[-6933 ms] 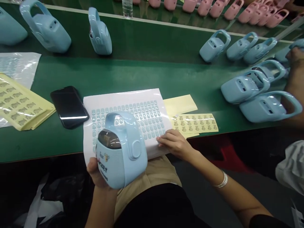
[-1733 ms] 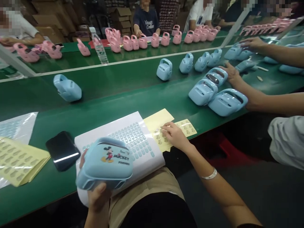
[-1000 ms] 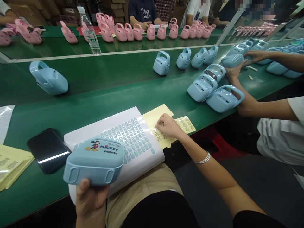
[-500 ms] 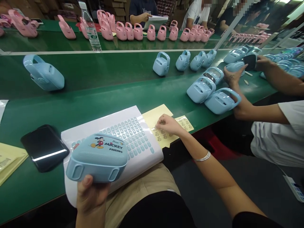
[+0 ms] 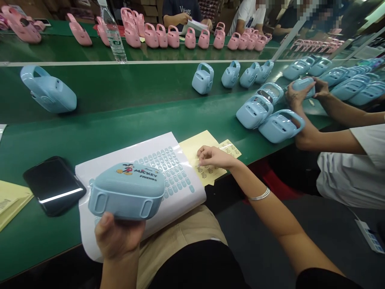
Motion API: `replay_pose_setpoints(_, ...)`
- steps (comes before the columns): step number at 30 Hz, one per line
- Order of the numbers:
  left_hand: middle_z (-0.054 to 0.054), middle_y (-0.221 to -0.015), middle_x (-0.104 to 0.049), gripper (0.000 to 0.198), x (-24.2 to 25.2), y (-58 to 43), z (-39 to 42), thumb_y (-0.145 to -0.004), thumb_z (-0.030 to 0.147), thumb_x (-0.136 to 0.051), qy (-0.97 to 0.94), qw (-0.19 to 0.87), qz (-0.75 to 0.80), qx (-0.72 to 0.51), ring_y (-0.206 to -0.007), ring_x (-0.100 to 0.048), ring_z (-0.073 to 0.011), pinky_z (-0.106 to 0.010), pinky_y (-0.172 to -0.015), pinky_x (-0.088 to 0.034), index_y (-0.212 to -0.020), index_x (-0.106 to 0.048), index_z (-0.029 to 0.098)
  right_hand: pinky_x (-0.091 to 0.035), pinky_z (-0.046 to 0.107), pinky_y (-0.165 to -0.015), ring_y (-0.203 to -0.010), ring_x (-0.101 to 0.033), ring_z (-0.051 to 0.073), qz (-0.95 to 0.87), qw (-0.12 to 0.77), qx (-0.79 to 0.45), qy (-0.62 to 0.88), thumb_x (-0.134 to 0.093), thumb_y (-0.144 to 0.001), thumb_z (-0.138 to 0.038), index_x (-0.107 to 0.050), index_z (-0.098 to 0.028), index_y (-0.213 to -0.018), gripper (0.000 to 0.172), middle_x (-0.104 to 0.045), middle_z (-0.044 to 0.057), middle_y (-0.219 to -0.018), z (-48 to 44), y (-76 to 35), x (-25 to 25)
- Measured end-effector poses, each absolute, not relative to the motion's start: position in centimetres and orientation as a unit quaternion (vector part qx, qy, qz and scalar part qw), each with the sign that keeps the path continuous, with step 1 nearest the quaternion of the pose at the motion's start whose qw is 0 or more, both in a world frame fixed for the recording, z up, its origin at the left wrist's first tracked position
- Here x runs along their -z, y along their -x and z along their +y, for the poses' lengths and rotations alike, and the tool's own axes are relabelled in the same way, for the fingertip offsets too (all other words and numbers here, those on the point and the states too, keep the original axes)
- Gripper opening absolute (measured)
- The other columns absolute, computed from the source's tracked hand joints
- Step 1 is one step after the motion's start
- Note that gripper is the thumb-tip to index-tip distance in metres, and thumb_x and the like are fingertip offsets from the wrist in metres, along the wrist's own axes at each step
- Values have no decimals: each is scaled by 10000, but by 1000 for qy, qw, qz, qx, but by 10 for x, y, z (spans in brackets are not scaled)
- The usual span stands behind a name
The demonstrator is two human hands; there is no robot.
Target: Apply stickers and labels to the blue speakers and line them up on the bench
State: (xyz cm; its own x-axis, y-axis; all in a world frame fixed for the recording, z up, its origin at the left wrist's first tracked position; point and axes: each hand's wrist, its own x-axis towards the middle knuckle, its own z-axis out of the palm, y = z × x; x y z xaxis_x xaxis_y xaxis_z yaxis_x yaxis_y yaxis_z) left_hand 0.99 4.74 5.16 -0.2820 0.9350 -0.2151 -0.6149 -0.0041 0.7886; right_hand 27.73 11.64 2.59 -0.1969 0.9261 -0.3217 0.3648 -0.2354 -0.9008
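Observation:
My left hand [image 5: 120, 237] grips a light-blue portable speaker [image 5: 129, 192] from below, its printed mouse picture and lettering facing up and its underside with two oval feet toward me. Under the speaker lies a white sheet [image 5: 168, 140] with rows of small blue oval stickers [image 5: 177, 176]. My right hand [image 5: 215, 156] is at a yellow label sheet [image 5: 207, 174], thumb and fingertips pinched together over its printed labels. Whether a label is between those fingers is too small to make out. A second yellow label sheet [image 5: 230, 148] lies just behind the hand.
A black phone [image 5: 54, 184] and yellow papers [image 5: 12, 200] lie at the left. Blue speakers with handles [image 5: 254, 112] stand along the green bench [image 5: 120, 116]. A co-worker's hands [image 5: 296, 96] hold another at the right. Pink speakers [image 5: 173, 37] and a water bottle [image 5: 114, 36] stand farther back.
My left hand has raised the speaker slightly and shifted it right. My right hand stays at the label sheet, barely moved. The co-worker's far hand has come onto the speaker they hold.

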Motion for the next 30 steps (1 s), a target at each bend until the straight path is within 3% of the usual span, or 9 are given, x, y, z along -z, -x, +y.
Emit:
replay_pose_setpoints(4, -51, -1177, -644, 802, -51, -14, 50, -457, 542, -810, -196, 593, 386, -679, -1158, -543, -374, -487, -828, -558, -1200, -575, 351, -431, 317, -693, -744, -506, 130, -519, 326, -577, 540, -742, -513, -345, -572, -166, -517, 247, -526, 27, -858, 120, -282, -31)
replay_pose_setpoints(7, -76, -1189, -635, 769, -50, -24, 53, -517, 640, -756, -202, 610, 357, -678, -1156, -543, -369, -493, -830, -550, -1192, -585, 315, -428, 338, -787, -859, -502, 156, -495, 412, -571, 510, -723, -573, -427, -560, -192, -545, 288, -520, 28, -897, 112, -269, -43)
replay_pose_setpoints(12, -77, -1227, -606, 716, -50, -50, 59, -584, 753, -636, -208, 567, 327, -726, -1205, -508, -336, -406, -863, -528, -1118, -633, 276, -372, 389, -989, -1115, -483, 205, -502, 546, -538, 400, -760, -642, -358, -607, -225, -588, 211, -546, 30, -1042, 77, -209, -75)
replay_pose_setpoints(15, -47, -1241, -591, 687, -50, -62, 60, -575, 750, -649, -220, 535, 320, -750, -1236, -485, -304, -354, -911, -495, -1087, -643, 293, -325, 418, -1066, -1172, -473, 216, -534, 547, -506, 400, -753, -674, -329, -632, -234, -603, 169, -533, 33, -1098, 63, -176, -84)
replay_pose_setpoints(24, -46, -1296, -540, 860, -50, -65, 55, -528, 744, -689, -242, 484, 345, -767, -1197, -517, -308, -384, -922, -471, -1284, -483, 388, -418, 415, -994, -1164, -488, 225, -574, 514, -469, 432, -723, -708, -324, -638, -230, -629, 149, -541, 47, -1104, 64, -162, -82)
replay_pose_setpoints(30, -50, -1282, -541, 982, -40, -63, 54, -453, 545, -832, -184, 524, 372, -744, -1180, -525, -310, -388, -910, -468, -1334, -429, 384, -471, 387, -926, -1063, -540, 204, -596, 540, -361, 471, -687, -736, -264, -621, -220, -653, 115, -546, 48, -1039, 61, -153, -78)
